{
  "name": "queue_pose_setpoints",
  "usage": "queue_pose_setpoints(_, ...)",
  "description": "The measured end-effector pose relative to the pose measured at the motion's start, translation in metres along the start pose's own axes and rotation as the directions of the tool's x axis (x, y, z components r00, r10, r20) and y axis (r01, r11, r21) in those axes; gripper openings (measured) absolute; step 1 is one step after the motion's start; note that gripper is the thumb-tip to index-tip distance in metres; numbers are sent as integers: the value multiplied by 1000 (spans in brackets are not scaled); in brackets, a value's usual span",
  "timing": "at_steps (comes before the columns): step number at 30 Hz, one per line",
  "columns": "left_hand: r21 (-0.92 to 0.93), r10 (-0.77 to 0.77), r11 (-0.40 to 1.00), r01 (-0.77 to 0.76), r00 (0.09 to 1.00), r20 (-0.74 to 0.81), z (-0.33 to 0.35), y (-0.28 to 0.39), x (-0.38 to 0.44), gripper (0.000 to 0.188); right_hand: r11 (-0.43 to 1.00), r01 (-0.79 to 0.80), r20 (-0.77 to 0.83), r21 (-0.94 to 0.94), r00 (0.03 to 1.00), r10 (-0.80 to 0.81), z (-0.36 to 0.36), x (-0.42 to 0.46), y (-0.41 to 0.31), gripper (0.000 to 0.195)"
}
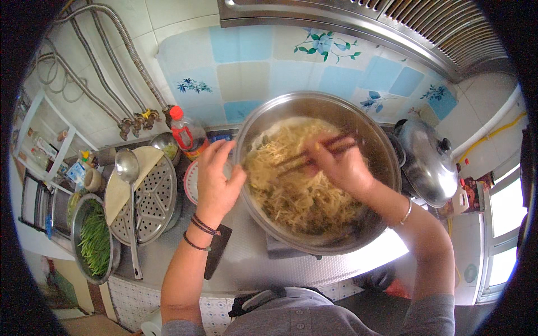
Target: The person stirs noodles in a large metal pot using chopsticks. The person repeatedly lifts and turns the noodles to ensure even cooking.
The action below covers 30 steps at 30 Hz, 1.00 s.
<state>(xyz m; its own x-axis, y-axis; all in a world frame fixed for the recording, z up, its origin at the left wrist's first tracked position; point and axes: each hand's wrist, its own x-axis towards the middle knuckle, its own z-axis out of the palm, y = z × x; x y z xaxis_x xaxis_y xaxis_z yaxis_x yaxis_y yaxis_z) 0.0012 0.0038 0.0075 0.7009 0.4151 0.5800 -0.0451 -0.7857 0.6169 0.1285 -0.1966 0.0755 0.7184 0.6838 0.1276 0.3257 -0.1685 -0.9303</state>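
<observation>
A large round metal pan [388,210] stands before me, filled with pale shredded food [311,206], perhaps noodles, mixed with darker pieces. My right hand [342,164] is over the pan, closed on a pair of dark chopsticks [294,161] whose tips reach into the shreds; hand and chopsticks are motion-blurred. At the pan's left rim is my left hand [218,180], fingers spread, thumb towards the rim; whether it touches the metal cannot be told. Behind that hand, a bowl with a pink patterned rim [191,182] is partly hidden.
Left of the pan, a metal ladle [132,201] lies across a perforated steamer tray [153,201], beside a metal bowl of cut green stalks [96,241]. A red-capped bottle [189,134] stands behind. A domed metal lid [428,164] is at the right, a range hood [336,12] above.
</observation>
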Motion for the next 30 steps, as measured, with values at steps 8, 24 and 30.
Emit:
queue_pose_setpoints(8, -3, 19, 1000, -19, 1000, 5, 0, 2, 1, 44, 149, 882, 744, -448, 460, -485, -2, -55, -28, 27)
queue_pose_setpoints(24, 10, 6, 1000, -6, 1000, -5, -2, 2, 0, 42, -12, 680, 510, -733, 537, -672, -61, -121, -77, 25)
queue_pose_setpoints(30, -32, 21, 999, -22, 1000, -18, 4, 1, 1, 40, 132, 587, 391, -799, 673, -627, -67, -132, -66, 27)
